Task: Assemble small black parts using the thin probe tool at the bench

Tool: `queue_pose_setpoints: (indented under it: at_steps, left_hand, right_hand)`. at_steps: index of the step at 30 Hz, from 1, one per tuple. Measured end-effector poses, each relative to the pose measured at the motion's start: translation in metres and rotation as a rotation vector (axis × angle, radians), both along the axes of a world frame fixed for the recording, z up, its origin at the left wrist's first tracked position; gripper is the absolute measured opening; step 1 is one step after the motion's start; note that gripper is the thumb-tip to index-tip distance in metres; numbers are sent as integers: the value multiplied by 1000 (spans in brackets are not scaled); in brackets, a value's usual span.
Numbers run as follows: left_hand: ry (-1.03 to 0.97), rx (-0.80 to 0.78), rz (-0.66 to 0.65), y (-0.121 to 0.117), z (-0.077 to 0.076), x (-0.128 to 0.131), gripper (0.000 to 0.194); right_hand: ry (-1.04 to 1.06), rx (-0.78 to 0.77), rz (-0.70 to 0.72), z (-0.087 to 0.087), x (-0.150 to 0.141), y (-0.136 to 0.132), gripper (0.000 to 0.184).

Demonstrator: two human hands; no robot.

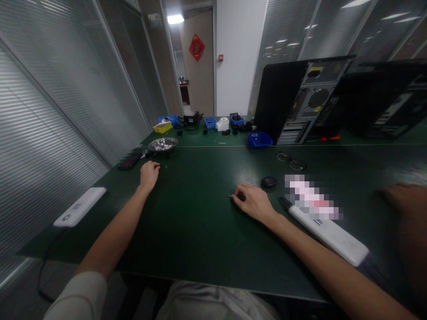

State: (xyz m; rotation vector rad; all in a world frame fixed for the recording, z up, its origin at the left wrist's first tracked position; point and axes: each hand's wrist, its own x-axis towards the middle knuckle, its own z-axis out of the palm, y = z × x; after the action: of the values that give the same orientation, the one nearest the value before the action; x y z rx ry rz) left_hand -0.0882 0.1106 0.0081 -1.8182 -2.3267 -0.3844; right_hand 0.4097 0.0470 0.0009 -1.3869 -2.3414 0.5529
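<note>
My left hand point(149, 174) rests on the green table with its fingers pinched together at a small dark thing, too small to name. Just beyond it stands a shiny metal bowl point(163, 144), with small pieces in it that I cannot make out. My right hand point(252, 201) lies near the middle of the table, its fingers closed round a small dark-handled tool point(242, 198). The tool's thin metal tip points left, and its exact kind is unclear. A black computer mouse point(268, 182) sits just beyond my right hand.
White power banks point(81, 206) point(328, 234) lie on both sides, with cables. Glasses point(291, 161), a blue tray point(259, 139), a yellow tray point(163, 127) and a computer case point(293, 102) stand farther back. Another person's blurred hand point(405, 198) is at the right.
</note>
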Motion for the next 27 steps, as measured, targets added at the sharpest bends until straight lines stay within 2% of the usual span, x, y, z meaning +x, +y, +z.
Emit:
queue_pose_setpoints:
  at_steps: [4,10,19,23,27]
  left_hand:
    - [-24,24,-3,0,1,0,29]
    - [12,89,-24,-2,2,14,32]
    - [-15,24,-72,-1,-1,24,24]
    - [-72,57,-10,-1,0,21,27]
    - [-163,116,128,1,5,6,31]
  right_hand:
    - [-4,-2,1,-1,0,0,20]
    - [-6,-6,1,-1,0,1,19]
    - [-3,-13,7,1,0,0,21]
    - [-3,-15,7,1,0,0,20]
    - [-3,-15,11,1,1,0,19]
